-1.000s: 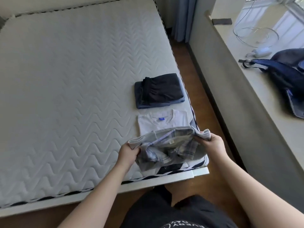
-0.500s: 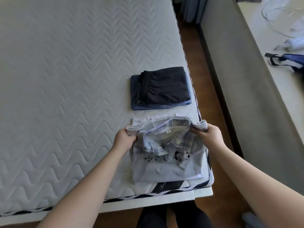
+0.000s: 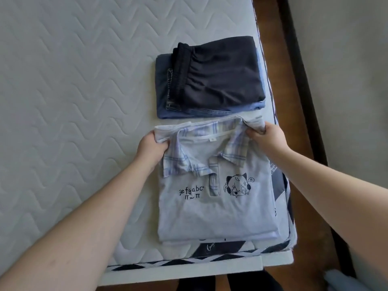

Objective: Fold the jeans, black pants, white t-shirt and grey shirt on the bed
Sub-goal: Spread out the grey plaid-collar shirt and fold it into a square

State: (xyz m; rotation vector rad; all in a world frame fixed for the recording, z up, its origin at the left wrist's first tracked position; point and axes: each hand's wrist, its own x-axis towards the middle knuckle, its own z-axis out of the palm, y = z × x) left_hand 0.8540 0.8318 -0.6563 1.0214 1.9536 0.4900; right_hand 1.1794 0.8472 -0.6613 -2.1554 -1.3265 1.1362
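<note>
I have both hands on the grey shirt (image 3: 216, 198); my left hand (image 3: 151, 148) has its grip clamped on the left shoulder corner, my right hand (image 3: 265, 138) has its grip clamped on the right shoulder corner by the collar; the shirt hangs back from the two grips toward me, folded to a neat rectangle, print side up, flat on the bed (image 3: 69, 106) near its corner; a white edge peeks out under the hem, which I judge to be the t-shirt (image 3: 210, 242), so the shirt sits on top of it; just beyond my grips lie the black pants (image 3: 218, 74) stacked on the jeans (image 3: 189, 113), both already folded; I judge this the last step, setting down the fourth garment; the next move calls for letting both corners go, then smoothing the collar flat without dragging the stack off the bed edge beside my right grip.
</note>
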